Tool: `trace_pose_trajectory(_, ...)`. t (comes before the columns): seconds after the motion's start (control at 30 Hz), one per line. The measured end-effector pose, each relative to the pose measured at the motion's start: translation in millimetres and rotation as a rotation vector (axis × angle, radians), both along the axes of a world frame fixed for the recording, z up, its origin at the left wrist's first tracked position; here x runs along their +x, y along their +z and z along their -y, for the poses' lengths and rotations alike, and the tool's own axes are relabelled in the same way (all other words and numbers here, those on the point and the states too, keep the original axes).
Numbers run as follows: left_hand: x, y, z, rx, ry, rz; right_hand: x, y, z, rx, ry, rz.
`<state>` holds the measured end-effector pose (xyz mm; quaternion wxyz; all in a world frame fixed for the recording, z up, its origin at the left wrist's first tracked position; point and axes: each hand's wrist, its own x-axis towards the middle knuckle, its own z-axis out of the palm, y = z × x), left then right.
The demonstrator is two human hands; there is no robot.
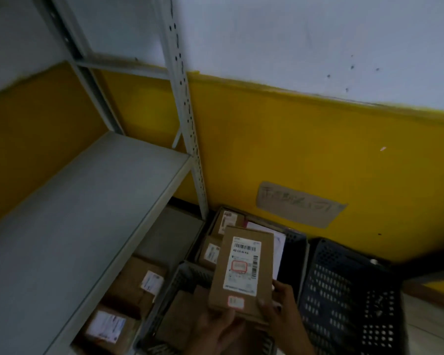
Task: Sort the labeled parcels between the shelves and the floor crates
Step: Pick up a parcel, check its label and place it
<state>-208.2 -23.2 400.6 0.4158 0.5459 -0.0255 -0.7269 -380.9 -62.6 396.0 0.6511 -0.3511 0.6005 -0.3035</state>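
both hands hold one brown parcel (244,267) by its near end, label up, above the floor crates; its long axis runs away from the person, tilted slightly right; going left to right: the grey shelf (75,213) stands bare at far left, with labeled parcels on the lower shelf (128,298) beneath it; next the grey crate (180,280) below the hands, then a dark crate (296,249) against the yellow wall holding more parcels, then a black crate (349,290) tipped on the right; the left hand (215,326) has its fingers curled under the near-left corner, gripping it; the right hand (280,303) pinches the near-right edge, thumb on top; both grip equally near, so i judge the shelf lies up-left of the parcel, the crates directly beneath.
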Motion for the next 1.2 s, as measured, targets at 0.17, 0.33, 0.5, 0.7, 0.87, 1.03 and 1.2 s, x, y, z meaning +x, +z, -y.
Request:
trace_pose_trajectory(0.17,-34.9,-98.4,84.2,0.047,0.233,-0.215,-7.6,-78.0,60.3,0.022,-0.142,-0.088)
trace_pose_trajectory(0.33,-85.2,-214.7,157.7,0.218,0.286,-0.059,-44.7,-227.1,139.4,0.003,-0.175,-0.185)
trace_pose_trajectory(0.5,-138.7,-287.8,208.3,0.322,0.28,-0.084,-84.6,-329.5,202.1,-0.219,-0.022,-0.424)
trace_pose_trajectory(0.7,-148.2,-347.0,235.0,0.301,0.448,-0.145,-89.1,-380.1,265.4,-0.191,0.052,-0.596)
trace_pose_trajectory(0.87,-132.8,-361.7,237.3,0.183,0.632,-0.091,-67.8,-404.0,253.0,0.107,0.345,-0.445)
trace_pose_trajectory(1.03,-122.0,-343.8,226.9,0.17,0.513,-0.111,-59.8,-383.4,250.1,0.166,0.433,-0.364)
trace_pose_trajectory(1.2,-104.5,-307.2,183.3,0.294,0.416,-0.164,-34.2,-316.2,237.5,-0.04,0.476,-0.365)
